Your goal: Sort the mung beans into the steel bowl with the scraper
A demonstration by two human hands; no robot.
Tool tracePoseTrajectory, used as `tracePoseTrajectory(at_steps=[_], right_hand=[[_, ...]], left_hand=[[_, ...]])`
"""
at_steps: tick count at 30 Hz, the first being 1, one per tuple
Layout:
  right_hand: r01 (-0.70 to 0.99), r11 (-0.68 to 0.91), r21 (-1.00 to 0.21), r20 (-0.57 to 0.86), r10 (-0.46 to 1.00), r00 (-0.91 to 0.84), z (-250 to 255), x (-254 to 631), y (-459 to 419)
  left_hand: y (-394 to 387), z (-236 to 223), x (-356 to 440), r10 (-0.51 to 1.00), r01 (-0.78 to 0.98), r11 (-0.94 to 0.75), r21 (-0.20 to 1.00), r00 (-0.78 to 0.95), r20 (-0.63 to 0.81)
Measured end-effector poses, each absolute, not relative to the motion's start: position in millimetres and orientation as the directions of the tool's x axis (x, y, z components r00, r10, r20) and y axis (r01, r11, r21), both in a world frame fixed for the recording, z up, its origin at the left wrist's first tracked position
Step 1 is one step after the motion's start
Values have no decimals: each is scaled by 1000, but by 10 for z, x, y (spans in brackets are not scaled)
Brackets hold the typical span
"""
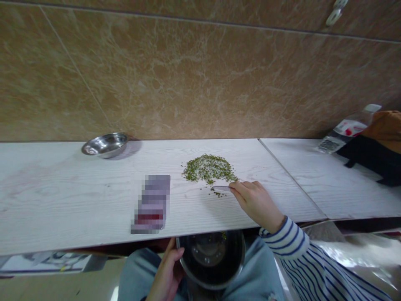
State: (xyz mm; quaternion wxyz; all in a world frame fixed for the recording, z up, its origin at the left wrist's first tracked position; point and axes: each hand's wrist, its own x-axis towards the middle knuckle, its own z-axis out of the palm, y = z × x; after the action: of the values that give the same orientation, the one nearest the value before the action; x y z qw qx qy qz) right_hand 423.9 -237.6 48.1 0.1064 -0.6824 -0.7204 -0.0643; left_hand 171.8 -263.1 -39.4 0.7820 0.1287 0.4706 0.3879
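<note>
A loose pile of small green beans mixed with white grains (208,168) lies on the white tabletop (94,200). My right hand (255,202) pinches a thin, pale, spoon-like tool (222,189), its tip among a few beans at the pile's near side. Below the table edge, my left hand (171,269) grips the left rim of a steel pot (214,280) resting between my knees. A few green beans show inside the pot near its far rim.
A shallow steel bowl (106,145) stands at the back left by the tiled wall. A blurred-out flat item (152,205) lies left of the pile. On the right, a plastic bottle (347,129) leans on a black and brown bag (376,144).
</note>
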Motion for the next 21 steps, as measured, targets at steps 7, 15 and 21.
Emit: tracePoseTrajectory(at_steps=[7, 15, 21], right_hand=[[996, 84, -42, 237, 969, -72, 480, 4239, -2481], [996, 49, -72, 261, 965, -29, 438, 4258, -2407], [995, 74, -72, 236, 970, -55, 423, 4264, -2437]], left_hand=[[-2633, -450, 1721, 728, -483, 663, 573, 238, -643], [-2636, -416, 1700, 737, -491, 654, 575, 243, -630], [-2632, -397, 1684, 743, -502, 646, 575, 242, -624]])
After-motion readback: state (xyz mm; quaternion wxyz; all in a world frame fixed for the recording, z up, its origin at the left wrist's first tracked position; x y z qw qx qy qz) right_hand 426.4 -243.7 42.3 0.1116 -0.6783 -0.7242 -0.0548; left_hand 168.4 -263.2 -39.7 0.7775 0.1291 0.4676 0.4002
